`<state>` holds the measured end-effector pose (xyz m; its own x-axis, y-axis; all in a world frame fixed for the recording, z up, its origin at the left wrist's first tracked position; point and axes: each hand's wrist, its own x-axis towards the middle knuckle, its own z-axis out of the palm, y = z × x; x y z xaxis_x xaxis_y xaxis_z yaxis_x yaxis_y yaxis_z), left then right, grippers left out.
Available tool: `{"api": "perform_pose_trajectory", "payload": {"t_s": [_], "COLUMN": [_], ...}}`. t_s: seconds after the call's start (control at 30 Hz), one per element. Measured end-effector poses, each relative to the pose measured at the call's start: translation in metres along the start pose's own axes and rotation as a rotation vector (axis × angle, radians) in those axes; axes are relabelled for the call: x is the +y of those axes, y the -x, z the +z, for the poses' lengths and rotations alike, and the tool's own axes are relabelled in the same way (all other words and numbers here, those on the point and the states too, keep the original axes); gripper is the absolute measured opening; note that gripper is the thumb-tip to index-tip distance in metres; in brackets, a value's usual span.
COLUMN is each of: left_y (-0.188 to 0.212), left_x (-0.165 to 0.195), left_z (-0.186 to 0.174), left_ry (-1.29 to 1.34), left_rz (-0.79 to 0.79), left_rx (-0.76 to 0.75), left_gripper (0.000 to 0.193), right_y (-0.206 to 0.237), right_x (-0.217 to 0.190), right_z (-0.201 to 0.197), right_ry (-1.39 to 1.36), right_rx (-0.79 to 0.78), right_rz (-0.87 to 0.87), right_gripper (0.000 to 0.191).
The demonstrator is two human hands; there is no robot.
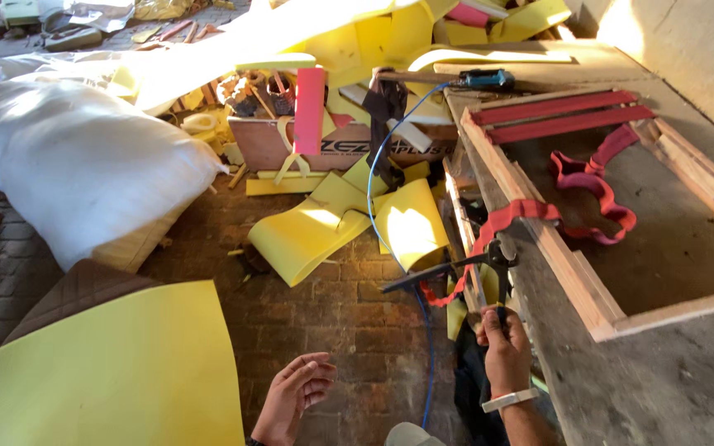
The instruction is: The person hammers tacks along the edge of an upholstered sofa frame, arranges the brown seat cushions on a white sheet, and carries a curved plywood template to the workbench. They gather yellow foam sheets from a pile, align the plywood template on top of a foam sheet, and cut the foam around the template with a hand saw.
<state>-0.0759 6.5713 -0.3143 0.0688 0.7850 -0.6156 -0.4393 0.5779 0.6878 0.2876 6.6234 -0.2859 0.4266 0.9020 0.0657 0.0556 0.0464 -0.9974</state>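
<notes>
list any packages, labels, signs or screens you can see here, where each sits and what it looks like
Cardboard box: on the brick floor among yellow foam offcuts, left of the workbench; brown, rectangular, dark print across its front.
Big white sack: on the floor at far left; bulging, plain white.
No signs or screens in view.

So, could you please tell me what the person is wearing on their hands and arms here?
Both hands are bare, with no gloves. The right hand has a pale, whitish band around the wrist, and the forearm below it is uncovered. The left hand shows no ring or band; a dark edge at its wrist may be a sleeve or strap, too small to tell.
</notes>
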Motion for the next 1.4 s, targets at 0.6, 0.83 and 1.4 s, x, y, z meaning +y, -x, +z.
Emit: {"api": "perform_pose_trajectory", "payload": {"t_s": [0.6, 0.83, 1.4], "left_y": [-0.352, -0.465, -1.133], "left_x": [0.234, 0.348, 0.629], "left_z": [0.106, 0.132, 0.209], "left_ry": [-0.213, -0.185, 0.033], "left_rz": [0.078, 0.098, -0.052], "left_rx": [-0.118, -0.113, -0.227], "left_gripper": [0.033, 0.033, 0.028], "right_y": [-0.370, -0.486, -0.872], "right_x": [-0.015, -0.059, 0.044], "right_z": [0.158, 0.248, 0.561], "right_ry": [-0.159, -0.756, -0.726], "right_rx": [-0.239, -0.520, -0.133], "right_rz": [-0.431, -0.248, 0.454], "right_gripper": [0.014, 0.026, 0.025]}}
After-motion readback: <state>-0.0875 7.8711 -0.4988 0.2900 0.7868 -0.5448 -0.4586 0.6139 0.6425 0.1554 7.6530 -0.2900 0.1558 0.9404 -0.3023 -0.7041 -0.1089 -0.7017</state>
